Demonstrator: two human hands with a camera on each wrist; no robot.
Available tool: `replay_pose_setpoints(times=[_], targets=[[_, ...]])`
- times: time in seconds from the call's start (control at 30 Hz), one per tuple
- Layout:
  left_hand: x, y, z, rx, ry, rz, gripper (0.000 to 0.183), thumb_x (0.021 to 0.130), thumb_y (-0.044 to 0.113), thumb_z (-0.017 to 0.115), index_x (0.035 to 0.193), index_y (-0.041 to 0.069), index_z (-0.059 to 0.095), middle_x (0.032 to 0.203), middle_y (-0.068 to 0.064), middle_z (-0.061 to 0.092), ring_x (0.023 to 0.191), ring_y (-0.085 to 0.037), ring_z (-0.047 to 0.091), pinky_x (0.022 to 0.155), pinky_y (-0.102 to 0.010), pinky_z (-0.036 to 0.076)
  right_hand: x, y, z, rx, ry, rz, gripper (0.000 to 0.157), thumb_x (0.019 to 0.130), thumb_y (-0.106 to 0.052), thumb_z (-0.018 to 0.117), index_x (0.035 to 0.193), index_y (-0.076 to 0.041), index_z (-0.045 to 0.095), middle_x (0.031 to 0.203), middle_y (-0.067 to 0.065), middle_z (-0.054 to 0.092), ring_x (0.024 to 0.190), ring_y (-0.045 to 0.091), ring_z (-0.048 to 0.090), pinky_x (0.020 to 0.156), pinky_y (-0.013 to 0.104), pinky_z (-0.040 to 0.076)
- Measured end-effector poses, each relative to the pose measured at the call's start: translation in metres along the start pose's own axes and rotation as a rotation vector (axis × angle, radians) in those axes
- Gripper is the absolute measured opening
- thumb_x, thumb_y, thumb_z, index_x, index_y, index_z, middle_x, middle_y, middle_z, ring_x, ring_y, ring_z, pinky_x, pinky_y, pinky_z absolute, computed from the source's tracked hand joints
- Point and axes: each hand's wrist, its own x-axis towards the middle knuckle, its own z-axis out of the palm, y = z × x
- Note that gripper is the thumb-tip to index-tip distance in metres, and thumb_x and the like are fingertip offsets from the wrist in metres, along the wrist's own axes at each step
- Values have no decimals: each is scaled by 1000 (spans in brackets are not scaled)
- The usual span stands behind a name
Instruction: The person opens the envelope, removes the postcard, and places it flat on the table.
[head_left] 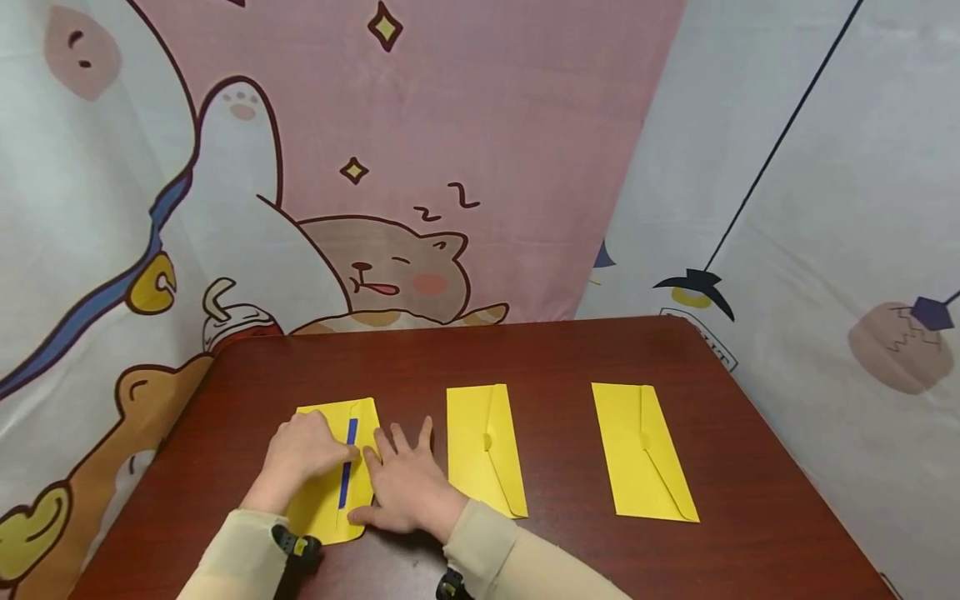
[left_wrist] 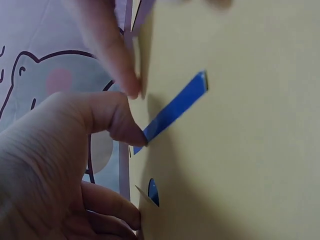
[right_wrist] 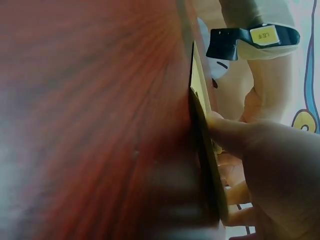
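Note:
On the table's left lies a yellow envelope [head_left: 318, 508], with a narrow blue strip [head_left: 348, 462] along its middle. Over its left half is my left hand [head_left: 303, 450]. In the left wrist view, this hand's thumb [left_wrist: 127, 125] touches one end of the strip, its other fingers lying apart, by the paper near a small notch [left_wrist: 153, 192] showing blue. I cannot tell whether the strip sits on the paper or in a slit. My right hand [head_left: 408, 487], fingers spread, rests at the envelope's right edge. In the right wrist view, its thumb [right_wrist: 227, 130] touches the paper.
Two more yellow envelopes lie on the brown table [head_left: 555, 350], a middle envelope [head_left: 480, 433] close to my right hand and a right envelope [head_left: 637, 450] farther off. A printed cloth [head_left: 525, 150] hangs behind the table.

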Motion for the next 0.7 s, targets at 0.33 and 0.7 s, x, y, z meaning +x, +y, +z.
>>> replay_pose_setpoints(times=[0.33,0.7], targets=[[1,-6,-1,-16,25,28,56,77,54,82,82,2,63,69,-9,56,60,-26,55,53,-35,42,22,-1,4,-50,19,-29,94,96,-85,33,166,-22,38,174,0,24,161,29,17,114,80,15],[1,-12,-2,-48,42,37,48,77,50,82,74,7,62,63,-7,55,53,-23,54,48,-32,42,30,0,5,-48,-2,-68,93,93,-90,28,168,-34,30,175,-10,16,162,29,7,117,78,3]])
